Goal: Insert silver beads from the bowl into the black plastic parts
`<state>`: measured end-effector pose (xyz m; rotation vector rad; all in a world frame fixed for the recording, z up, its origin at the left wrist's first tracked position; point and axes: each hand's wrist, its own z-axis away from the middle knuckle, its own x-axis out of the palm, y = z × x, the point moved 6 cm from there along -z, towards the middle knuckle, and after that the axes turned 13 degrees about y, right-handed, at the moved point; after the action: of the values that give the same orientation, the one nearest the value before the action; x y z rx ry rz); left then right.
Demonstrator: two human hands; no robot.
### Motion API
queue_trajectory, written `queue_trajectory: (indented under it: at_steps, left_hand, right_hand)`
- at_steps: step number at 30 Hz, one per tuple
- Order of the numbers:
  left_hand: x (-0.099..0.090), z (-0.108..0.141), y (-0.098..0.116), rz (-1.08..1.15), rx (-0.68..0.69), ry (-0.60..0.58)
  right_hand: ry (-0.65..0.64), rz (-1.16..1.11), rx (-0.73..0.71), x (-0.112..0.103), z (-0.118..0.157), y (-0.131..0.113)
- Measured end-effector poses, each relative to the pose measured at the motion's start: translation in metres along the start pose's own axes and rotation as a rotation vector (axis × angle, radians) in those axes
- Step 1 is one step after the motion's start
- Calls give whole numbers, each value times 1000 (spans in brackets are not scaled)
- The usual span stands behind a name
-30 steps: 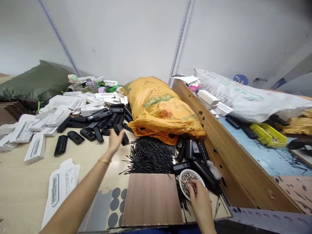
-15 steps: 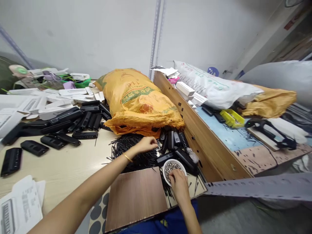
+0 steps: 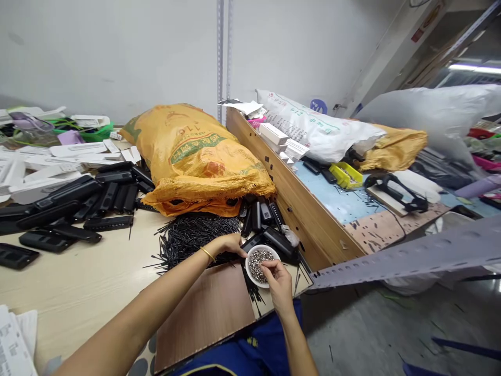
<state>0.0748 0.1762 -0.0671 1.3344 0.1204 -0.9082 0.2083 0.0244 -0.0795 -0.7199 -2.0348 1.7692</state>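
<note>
Both hands now at white bowl [image 3: 261,265], left hand [image 3: 229,244] pulled back from black pins [image 3: 191,235]

Woven plastic-looking orange sack [image 3: 199,156], matt wood-grain board [image 3: 207,313], shiny, probably metal bits [image 3: 260,259].

A plain white wall [image 3: 117,52] rises behind the pale wooden counter [image 3: 78,282], with a slotted metal upright [image 3: 224,52] fixed to it. A wooden divider board [image 3: 289,203] runs along the counter's right edge. Grey concrete floor [image 3: 391,334] lies at lower right.
</note>
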Motion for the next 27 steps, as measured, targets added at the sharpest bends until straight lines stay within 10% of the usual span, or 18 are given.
queue_trajectory:
  at_steps: [11, 18, 27]
  left_hand:
    - [-57, 80, 6, 873, -25, 485]
    - [-36, 124, -24, 1446, -338, 411]
    - [-32, 138, -19, 1603, -368, 432]
  right_hand:
    - [-5, -48, 35, 15, 9, -17]
    - [-11, 4, -156, 47, 34, -57]
    - [83, 110, -457, 50, 38, -86]
